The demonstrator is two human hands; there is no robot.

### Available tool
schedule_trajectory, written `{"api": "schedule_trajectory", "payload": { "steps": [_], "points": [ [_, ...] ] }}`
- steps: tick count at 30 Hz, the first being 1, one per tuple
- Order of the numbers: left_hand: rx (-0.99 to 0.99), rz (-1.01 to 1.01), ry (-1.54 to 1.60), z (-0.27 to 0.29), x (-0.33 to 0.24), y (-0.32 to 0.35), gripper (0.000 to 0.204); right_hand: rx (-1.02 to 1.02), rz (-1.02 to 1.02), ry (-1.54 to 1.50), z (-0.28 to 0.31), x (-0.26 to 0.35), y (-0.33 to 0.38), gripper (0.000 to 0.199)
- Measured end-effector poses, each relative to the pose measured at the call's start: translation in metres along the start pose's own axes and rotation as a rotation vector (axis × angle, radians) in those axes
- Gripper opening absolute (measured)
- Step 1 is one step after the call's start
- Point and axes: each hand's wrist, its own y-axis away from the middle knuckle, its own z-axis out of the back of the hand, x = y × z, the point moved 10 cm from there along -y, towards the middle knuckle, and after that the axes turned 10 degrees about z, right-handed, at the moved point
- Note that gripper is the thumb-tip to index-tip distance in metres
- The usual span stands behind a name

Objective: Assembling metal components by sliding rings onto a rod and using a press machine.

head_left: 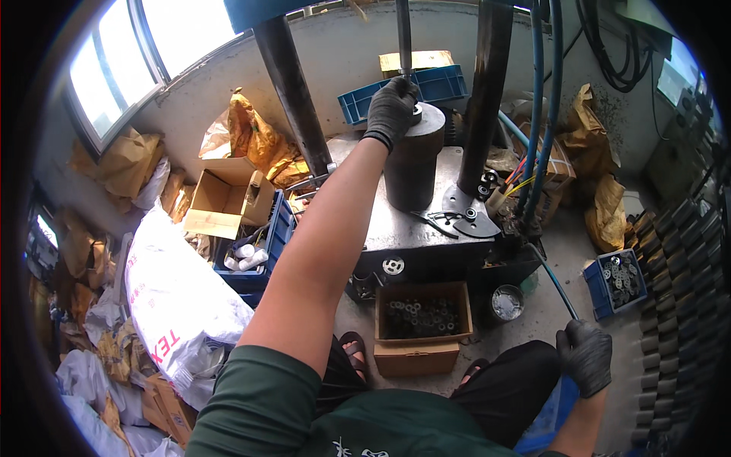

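My left hand (391, 113), in a dark grey glove, reaches to the top of a thick steel cylinder (415, 164) standing on the press's metal table. Its fingers are closed just under the tip of a vertical rod (404, 38); what they hold is hidden by the hand. Beside them a small dark ring (416, 113) shows on the cylinder's top. Low on the right, my right hand (585, 356), also gloved, is wrapped round the end of a long thin lever (556, 282) that slants up to the press.
Dark posts (293, 91) flank the cylinder. A cardboard box of small metal rings (421, 339) stands before the table, a tin (506, 302) beside it. At right is a blue crate of metal parts (590, 286). Bags and a white sack (179, 297) crowd the left. Blue hoses (535, 114) hang right.
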Motion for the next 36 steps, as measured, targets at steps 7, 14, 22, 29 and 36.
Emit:
{"api": "schedule_trajectory", "payload": {
  "steps": [7, 14, 22, 29, 36],
  "points": [
    [-0.018, -0.008, -0.049, 0.000, 0.000, -0.002, 0.025, 0.006, 0.005, 0.005, 0.001, 0.000, 0.000, 0.024],
    [-0.033, -0.065, -0.079, 0.001, 0.001, -0.005, 0.024, -0.029, 0.009, -0.009, 0.005, 0.004, -0.003, 0.023],
    [-0.024, -0.031, -0.040, 0.001, 0.002, -0.003, 0.026, 0.015, -0.009, -0.042, 0.003, -0.001, -0.004, 0.017],
    [-0.060, -0.034, -0.124, 0.011, 0.005, -0.002, 0.024, -0.341, 0.219, -0.045, 0.078, -0.003, -0.092, 0.023],
    [-0.040, 0.017, -0.091, -0.003, -0.006, 0.005, 0.025, -0.587, 0.164, -0.061, 0.123, -0.077, -0.207, 0.019]
  ]
}}
